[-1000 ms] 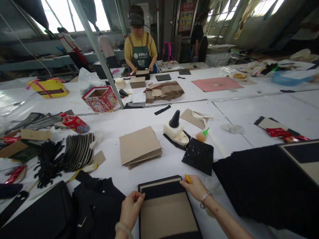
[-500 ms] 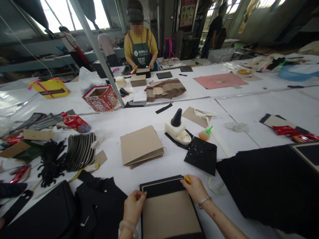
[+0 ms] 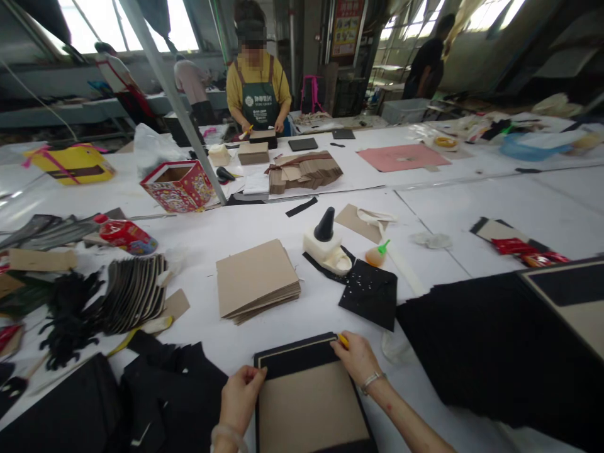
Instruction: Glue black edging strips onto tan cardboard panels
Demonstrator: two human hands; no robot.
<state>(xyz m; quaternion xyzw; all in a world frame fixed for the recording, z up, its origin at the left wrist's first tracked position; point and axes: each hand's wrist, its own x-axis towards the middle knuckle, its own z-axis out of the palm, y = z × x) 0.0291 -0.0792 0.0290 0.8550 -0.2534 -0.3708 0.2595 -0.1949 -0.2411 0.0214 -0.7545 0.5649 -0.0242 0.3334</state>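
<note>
Less beige edge (image 3: 297, 350) above strip (image 3: 302, 362) now

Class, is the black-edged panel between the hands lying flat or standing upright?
Flat: the panel shows its broad face upward, left hand and right hand near its far corners.

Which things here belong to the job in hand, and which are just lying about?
Seemingly in the job:
brown-and-black panel, left hand at its edge
yellow object in the right hand
probably the brown board stack

Apparently just lying about:
red bottle
red patterned box
red wrappers
</note>
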